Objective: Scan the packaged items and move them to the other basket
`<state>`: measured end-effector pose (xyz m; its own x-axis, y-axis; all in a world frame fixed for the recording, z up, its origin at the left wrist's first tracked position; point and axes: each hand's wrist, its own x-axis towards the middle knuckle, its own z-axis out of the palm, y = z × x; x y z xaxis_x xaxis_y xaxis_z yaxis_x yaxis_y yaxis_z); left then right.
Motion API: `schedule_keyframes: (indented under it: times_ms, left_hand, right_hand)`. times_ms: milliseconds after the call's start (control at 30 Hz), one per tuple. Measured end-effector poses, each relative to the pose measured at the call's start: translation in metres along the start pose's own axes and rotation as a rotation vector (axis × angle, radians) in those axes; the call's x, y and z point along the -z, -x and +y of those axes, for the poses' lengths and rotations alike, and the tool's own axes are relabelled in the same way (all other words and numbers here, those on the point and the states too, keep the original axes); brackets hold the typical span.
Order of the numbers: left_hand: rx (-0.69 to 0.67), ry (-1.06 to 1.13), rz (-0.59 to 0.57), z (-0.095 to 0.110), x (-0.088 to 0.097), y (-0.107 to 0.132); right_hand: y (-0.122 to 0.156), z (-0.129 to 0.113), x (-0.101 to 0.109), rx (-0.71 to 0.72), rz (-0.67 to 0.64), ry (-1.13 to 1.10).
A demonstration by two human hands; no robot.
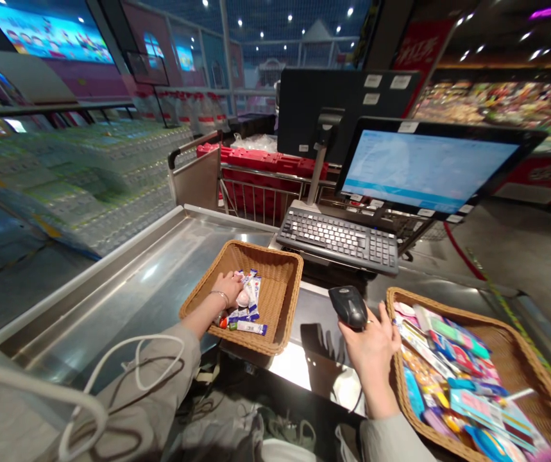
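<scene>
My left hand (228,287) reaches into the wicker basket (275,276) in front of me. Its fingers are bent around a small wrapped packet, partly hidden under them. More small packets (251,314) in white and blue wrappers lie about it on the basket floor, with something red and orange near my wrist. In my right hand (374,343) is a black barcode scanner (349,307), held above the counter with its head pointing forward and left. The right fingers are close to the rim of a second wicker basket.
The second basket (520,340) at right holds many colourful packaged goods (462,378). Ahead stand a keyboard (337,237) and a lit monitor (429,167). A metal counter (154,256) with raised edges extends left. A trolley (256,186) with red crates is behind it. A pale cable (126,340) loops across my left sleeve.
</scene>
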<state>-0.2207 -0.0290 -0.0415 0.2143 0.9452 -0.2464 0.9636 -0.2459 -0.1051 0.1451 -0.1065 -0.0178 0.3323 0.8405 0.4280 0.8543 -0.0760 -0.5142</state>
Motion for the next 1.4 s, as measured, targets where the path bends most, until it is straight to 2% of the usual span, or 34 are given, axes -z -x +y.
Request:
schedule_keyframes:
  times_ms: [100, 267, 567, 667, 967, 1167, 1400]
  left_hand:
    - [-0.041, -0.001, 0.077, 0.000, 0.004, 0.002]
    - [-0.090, 0.086, 0.336, 0.005, 0.012, 0.000]
    - [-0.128, 0.204, 0.595, 0.045, 0.040, -0.006]
    - [-0.125, 0.233, 0.627, 0.058, 0.047, -0.010]
    - [-0.121, 0.296, 0.629, 0.090, 0.064, -0.021]
    - [-0.159, 0.344, 0.661, 0.110, 0.068, -0.025]
    - [-0.178, 0.364, 0.716, 0.124, 0.068, -0.029]
  right_hand:
    - [-0.001, -0.002, 0.003, -0.001, 0.008, -0.016]
    - [-0.003, -0.006, 0.008, 0.011, -0.010, -0.006]
    - [-0.006, -0.008, 0.011, 0.060, 0.000, -0.022]
    - [-0.006, -0.009, 0.015, 0.082, -0.017, -0.026]
    - [-0.004, -0.012, 0.027, 0.133, -0.062, 0.025]
    - [-0.004, -0.012, 0.034, 0.127, -0.068, 0.035]
    - [-0.002, -0.010, 0.038, 0.130, -0.085, 0.034]
